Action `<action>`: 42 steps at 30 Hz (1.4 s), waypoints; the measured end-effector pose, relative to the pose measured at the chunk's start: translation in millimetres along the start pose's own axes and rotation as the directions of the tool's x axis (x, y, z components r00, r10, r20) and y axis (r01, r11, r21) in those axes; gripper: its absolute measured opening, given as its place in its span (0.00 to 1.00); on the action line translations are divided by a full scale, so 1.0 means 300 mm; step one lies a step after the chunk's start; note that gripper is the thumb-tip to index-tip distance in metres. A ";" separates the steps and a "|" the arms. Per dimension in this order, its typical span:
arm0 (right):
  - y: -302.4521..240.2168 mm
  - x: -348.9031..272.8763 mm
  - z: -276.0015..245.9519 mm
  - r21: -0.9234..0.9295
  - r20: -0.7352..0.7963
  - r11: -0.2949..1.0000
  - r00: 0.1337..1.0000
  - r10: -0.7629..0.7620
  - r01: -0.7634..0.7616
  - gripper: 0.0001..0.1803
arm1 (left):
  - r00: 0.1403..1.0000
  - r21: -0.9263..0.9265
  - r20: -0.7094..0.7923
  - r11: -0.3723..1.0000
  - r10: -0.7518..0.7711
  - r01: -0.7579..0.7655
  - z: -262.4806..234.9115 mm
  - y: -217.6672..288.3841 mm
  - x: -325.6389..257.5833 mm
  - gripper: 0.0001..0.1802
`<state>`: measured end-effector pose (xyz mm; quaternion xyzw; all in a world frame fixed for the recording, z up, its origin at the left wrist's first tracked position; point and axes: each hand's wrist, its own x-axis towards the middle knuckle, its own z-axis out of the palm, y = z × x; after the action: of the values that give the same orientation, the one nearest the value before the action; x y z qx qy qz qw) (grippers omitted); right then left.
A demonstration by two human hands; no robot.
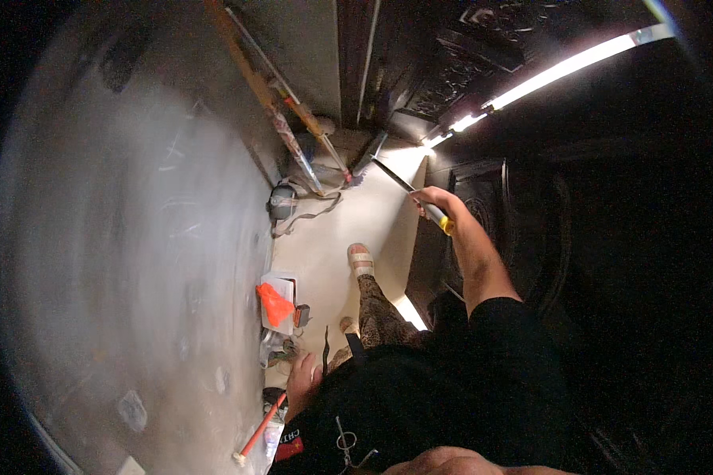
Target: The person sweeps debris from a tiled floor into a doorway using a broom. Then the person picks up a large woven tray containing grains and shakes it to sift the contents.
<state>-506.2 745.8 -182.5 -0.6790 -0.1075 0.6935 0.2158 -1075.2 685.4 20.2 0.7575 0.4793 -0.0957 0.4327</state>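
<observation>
My right hand (433, 203) is closed round the grey handle of a long, slim tool (440, 218) with a yellow butt end. Its narrow dark shaft points away and left, toward a grey cylinder-like piece (371, 153) above the floor. Whether the two are joined I cannot tell. My left hand (302, 380) hangs low by my waist, its fingers loose and partly apart, with nothing seen in them. Beside its wrist a red stick (261, 428) slants down to the left.
A grey scuffed wall (174, 229) rises on the left; dark carved panels (483, 190) stand on the right. Poles (293, 150) lean at the far corner. A grey device with a strap (282, 201) and a box (287, 283) holding an orange bag (274, 304) line the wall's foot.
</observation>
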 end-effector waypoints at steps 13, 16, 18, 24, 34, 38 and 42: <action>0.240 -0.060 0.079 0.843 -0.091 0.517 0.987 -0.130 0.146 0.15 | 0.950 0.091 0.298 0.988 0.095 -0.127 -0.070 -0.023 0.258 0.23; 0.183 -0.024 0.132 0.899 -0.060 0.430 0.996 -0.062 0.081 0.15 | 0.965 0.118 0.246 0.985 0.090 -0.122 -0.078 -0.005 0.257 0.23; 0.252 -0.015 0.136 0.978 0.032 0.207 0.989 -0.148 -0.001 0.17 | 0.972 0.147 0.224 0.983 0.071 -0.105 -0.078 0.030 0.289 0.22; 0.279 -0.079 0.214 0.953 0.003 0.303 0.995 -0.102 0.028 0.19 | 0.950 0.143 0.310 0.985 0.049 -0.097 -0.112 0.042 0.270 0.20; 0.271 0.017 0.338 0.988 0.004 0.155 1.000 -0.011 -0.003 0.18 | 0.938 0.193 0.341 0.972 0.064 -0.136 -0.095 -0.075 0.194 0.21; 0.451 -0.065 0.533 0.996 0.081 0.040 0.983 -0.162 -0.075 0.18 | 0.961 0.259 0.255 0.949 0.110 -0.178 -0.160 -0.091 0.082 0.20; 0.721 -0.141 0.761 0.998 -0.038 0.038 0.982 -0.185 0.046 0.17 | 0.948 0.307 0.263 0.916 0.179 -0.258 -0.191 -0.195 -0.034 0.20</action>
<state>-765.5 568.7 -227.7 -0.2957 0.3349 0.5895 0.6730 -1143.3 731.3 27.8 0.8533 0.3141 -0.2140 0.3569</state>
